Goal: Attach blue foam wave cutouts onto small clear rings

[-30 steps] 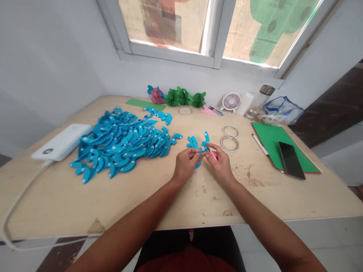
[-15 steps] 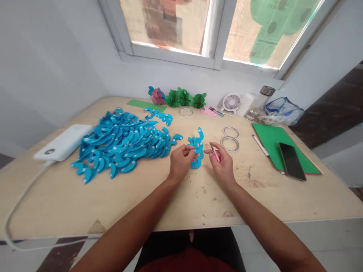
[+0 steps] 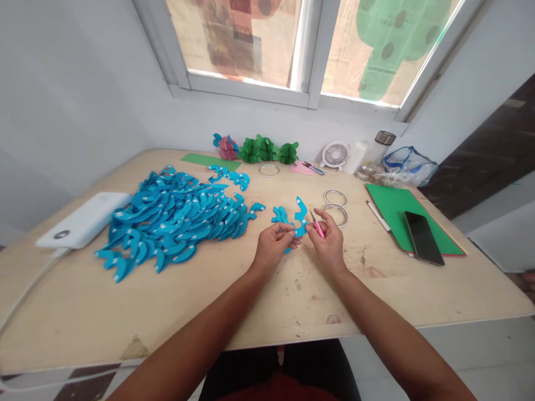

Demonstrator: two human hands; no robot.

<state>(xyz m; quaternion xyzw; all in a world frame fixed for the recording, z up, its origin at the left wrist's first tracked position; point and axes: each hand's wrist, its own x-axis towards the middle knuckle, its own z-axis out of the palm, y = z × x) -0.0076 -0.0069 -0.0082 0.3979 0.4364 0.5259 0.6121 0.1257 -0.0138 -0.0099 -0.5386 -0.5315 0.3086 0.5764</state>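
My left hand [image 3: 276, 245] pinches a curved blue paper piece [image 3: 300, 227] with white squares on it. My right hand [image 3: 328, 239] is closed around a slim pink-handled tool [image 3: 319, 227] with a dark pointed tip, its exact kind too small to tell. The right thumb and fingertips are at the right edge of that paper piece; whether they grip it I cannot tell. Just beyond the left hand lie more blue paper pieces [image 3: 279, 214], partly hidden. A large heap of similar blue pieces [image 3: 179, 214] spreads over the left of the table.
Thin rolls of tape [image 3: 335, 214] lie beyond my right hand. A black phone [image 3: 424, 238] rests on green sheets [image 3: 390, 203] at the right. A white power bank [image 3: 83, 220] with a cable is at the left. A small fan [image 3: 335, 155] and green paper shapes [image 3: 266, 149] stand by the wall.
The blue paper piece has come up between my hands, and my right fingertips are now at its edge. The view has shifted slightly.
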